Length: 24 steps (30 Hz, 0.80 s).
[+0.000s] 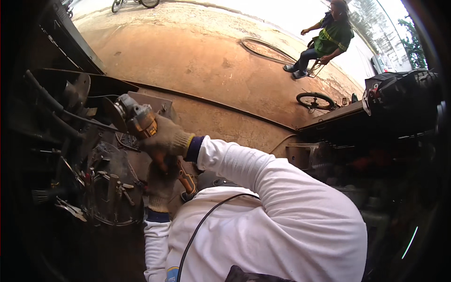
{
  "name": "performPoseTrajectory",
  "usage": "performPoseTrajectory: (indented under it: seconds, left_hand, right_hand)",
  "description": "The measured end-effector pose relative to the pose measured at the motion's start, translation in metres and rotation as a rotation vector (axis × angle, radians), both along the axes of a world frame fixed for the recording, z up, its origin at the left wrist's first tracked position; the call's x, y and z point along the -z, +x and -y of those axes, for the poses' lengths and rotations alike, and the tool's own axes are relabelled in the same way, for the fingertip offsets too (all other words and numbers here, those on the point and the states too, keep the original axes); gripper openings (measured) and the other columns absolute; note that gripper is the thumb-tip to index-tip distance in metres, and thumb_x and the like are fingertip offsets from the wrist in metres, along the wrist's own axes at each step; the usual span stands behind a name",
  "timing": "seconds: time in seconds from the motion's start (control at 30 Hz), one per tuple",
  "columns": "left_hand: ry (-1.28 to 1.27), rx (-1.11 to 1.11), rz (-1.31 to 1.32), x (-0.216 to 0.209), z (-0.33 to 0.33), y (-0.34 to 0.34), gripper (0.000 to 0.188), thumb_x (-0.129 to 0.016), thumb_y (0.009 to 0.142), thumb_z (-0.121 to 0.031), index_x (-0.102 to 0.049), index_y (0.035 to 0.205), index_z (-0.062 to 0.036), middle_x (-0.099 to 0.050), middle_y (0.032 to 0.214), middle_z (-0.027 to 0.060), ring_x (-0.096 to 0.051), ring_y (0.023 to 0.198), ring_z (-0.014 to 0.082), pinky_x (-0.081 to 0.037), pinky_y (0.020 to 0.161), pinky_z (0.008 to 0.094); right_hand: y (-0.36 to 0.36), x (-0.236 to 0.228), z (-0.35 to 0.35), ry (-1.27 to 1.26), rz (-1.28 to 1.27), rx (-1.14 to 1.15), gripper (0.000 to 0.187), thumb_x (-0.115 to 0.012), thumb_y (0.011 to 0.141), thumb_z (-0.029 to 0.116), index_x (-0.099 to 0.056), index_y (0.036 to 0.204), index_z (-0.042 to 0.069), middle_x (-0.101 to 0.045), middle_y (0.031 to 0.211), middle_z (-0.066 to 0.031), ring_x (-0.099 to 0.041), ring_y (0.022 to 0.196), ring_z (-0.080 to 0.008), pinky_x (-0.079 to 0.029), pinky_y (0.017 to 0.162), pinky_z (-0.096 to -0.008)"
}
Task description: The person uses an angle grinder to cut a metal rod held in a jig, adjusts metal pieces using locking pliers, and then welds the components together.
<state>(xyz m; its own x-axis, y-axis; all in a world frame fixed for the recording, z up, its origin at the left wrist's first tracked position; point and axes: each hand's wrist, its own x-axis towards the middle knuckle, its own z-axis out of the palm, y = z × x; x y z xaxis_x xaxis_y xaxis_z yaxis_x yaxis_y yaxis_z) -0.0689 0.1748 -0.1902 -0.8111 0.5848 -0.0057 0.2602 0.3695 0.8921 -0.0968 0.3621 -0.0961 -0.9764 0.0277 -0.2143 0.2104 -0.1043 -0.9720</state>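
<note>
My right hand (170, 136), in a worn knit glove, is closed around the body of an angle grinder (143, 121). The grinder's disc (114, 114) faces left, beside a metal plate (152, 102). Just below, my left hand (162, 185), in a dark-stained glove, sits close under the right one; its fingers are dark and partly hidden, so its grip is unclear. Next to it, on my body's side, is an orange and black power tool (188, 182). A round tray of hand tools (115, 221) stands to the left of my left hand.
A wire brush (42, 195) and pliers (70, 207) lie at the far left. A dark cable (206, 214) runs across my white top. Beyond a metal floor rail (211, 104) are a hose coil (265, 50), a seated person (326, 42) and a bicycle wheel (314, 100). A black bag (399, 89) rests at right.
</note>
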Motion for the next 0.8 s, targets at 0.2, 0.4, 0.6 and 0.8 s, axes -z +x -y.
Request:
performPoseTrajectory:
  seconds: [0.2,0.4,0.6,0.8]
  left_hand:
    - [-0.043,-0.016,0.093,0.027,-0.006,-0.027,0.046,-0.069,0.092,-0.043,-0.065,0.120,-0.0067,-0.072,0.107,0.0100,-0.071,0.099,0.0242,-0.055,0.083,0.0375]
    - [-0.023,-0.199,0.055,-0.024,0.000,-0.018,0.047,-0.066,0.096,-0.038,-0.058,0.126,-0.0023,-0.068,0.116,0.0168,-0.068,0.107,0.0309,-0.052,0.092,0.0397]
    - [-0.452,-0.457,-0.517,-0.029,0.045,-0.029,0.019,-0.055,0.101,-0.021,-0.059,0.112,-0.0059,-0.068,0.108,0.0166,-0.067,0.103,0.0378,-0.054,0.085,0.0464]
    - [-0.665,-0.735,-0.078,-0.051,0.020,-0.031,0.020,-0.059,0.098,-0.018,-0.065,0.109,-0.0027,-0.066,0.109,0.0236,-0.065,0.099,0.0420,-0.055,0.083,0.0475]
  right_hand:
    - [-0.016,0.006,0.006,0.069,-0.006,-0.039,0.083,-0.088,0.061,0.034,-0.054,0.130,0.001,-0.067,0.115,-0.0137,-0.066,0.106,-0.0266,-0.052,0.096,-0.0357]
    - [-0.041,0.015,-0.016,0.062,-0.031,-0.135,0.061,-0.085,0.070,0.021,-0.060,0.123,0.004,-0.069,0.108,-0.0087,-0.066,0.092,-0.0165,-0.055,0.081,-0.0339]
    - [-0.063,0.029,-0.055,0.205,-0.006,-0.322,0.047,-0.082,0.074,0.015,-0.064,0.116,0.003,-0.070,0.102,-0.0055,-0.066,0.088,-0.0152,-0.055,0.080,-0.0324]
    - [-0.055,0.060,-0.047,0.307,-0.005,-0.357,0.047,-0.083,0.074,0.021,-0.066,0.114,0.002,-0.070,0.102,-0.0052,-0.065,0.094,-0.0158,-0.052,0.087,-0.0320]
